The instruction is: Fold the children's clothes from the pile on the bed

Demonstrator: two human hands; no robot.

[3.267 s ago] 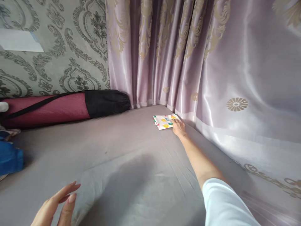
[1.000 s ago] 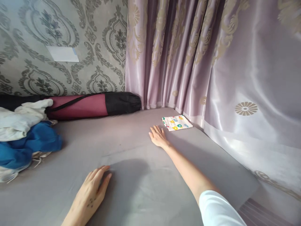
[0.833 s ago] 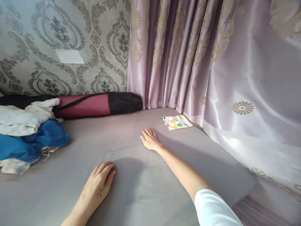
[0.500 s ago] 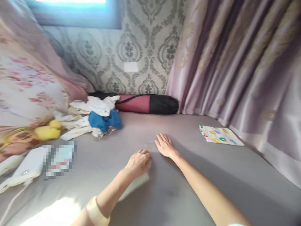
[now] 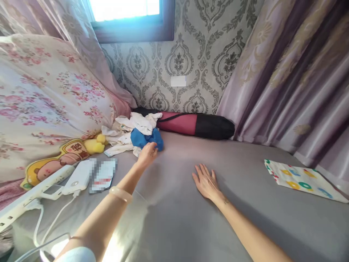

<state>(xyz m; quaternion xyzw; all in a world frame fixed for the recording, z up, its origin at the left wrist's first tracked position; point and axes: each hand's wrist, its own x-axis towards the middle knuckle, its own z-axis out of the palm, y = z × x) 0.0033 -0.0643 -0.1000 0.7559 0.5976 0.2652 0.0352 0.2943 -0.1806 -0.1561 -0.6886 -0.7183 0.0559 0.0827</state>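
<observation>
One blue cloth is seen at the far left of centre, bunched beside white clothes. Its near edge is reached by the left hand; that grip is curled, but whether cloth is pinched cannot be told. To the right, the right hand is laid palm down on the grey sheet, its grip spread. Beyond the clothes, a red and black bag is set along the wall. Nearer, on the left, a white box is placed between a power strip and a pixelated item. At right, a printed cloth is spread near the curtain.
</observation>
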